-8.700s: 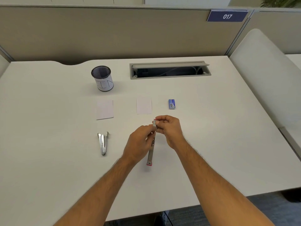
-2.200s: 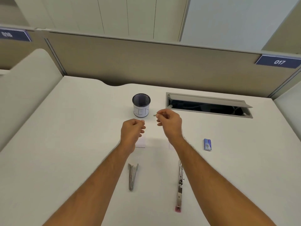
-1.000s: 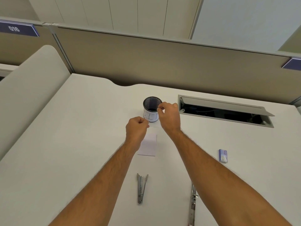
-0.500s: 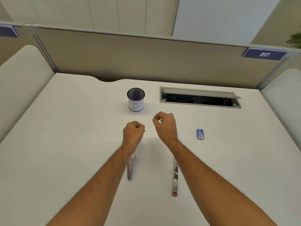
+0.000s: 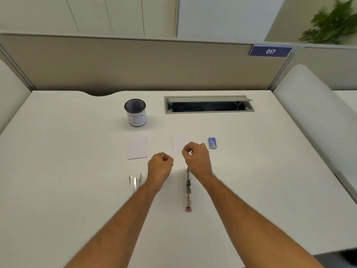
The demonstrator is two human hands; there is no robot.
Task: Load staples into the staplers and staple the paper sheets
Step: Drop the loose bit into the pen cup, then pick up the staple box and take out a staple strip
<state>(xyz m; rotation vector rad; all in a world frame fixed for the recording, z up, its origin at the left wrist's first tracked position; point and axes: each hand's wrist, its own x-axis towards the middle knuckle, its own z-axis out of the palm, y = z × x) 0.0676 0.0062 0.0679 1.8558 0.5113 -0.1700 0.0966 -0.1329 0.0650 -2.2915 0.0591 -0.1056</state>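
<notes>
Two metal staplers lie on the white desk. The right stapler [image 5: 188,192] is swung fully open into a long strip with a pink end toward me. The left stapler [image 5: 134,181] lies partly open, its near end hidden by my left forearm. Two small white paper sheets lie beyond them: the left sheet [image 5: 137,147] and the right sheet [image 5: 178,144]. A small blue staple box [image 5: 212,143] sits right of the papers. My left hand [image 5: 160,168] is a closed fist between the staplers. My right hand [image 5: 197,159] hovers over the open stapler's far end, fingers curled, thumb and forefinger pinched.
A black mesh pen cup [image 5: 135,112] with a white label stands at the back of the desk [image 5: 58,171]. An open grey cable tray [image 5: 208,104] is recessed behind the papers. A beige partition [image 5: 135,64] closes the far edge; padded dividers flank both sides.
My right hand reached to the pen cup a second ago and came back toward me. Both hands have drawn back over the staplers, and the view has tilted down.
</notes>
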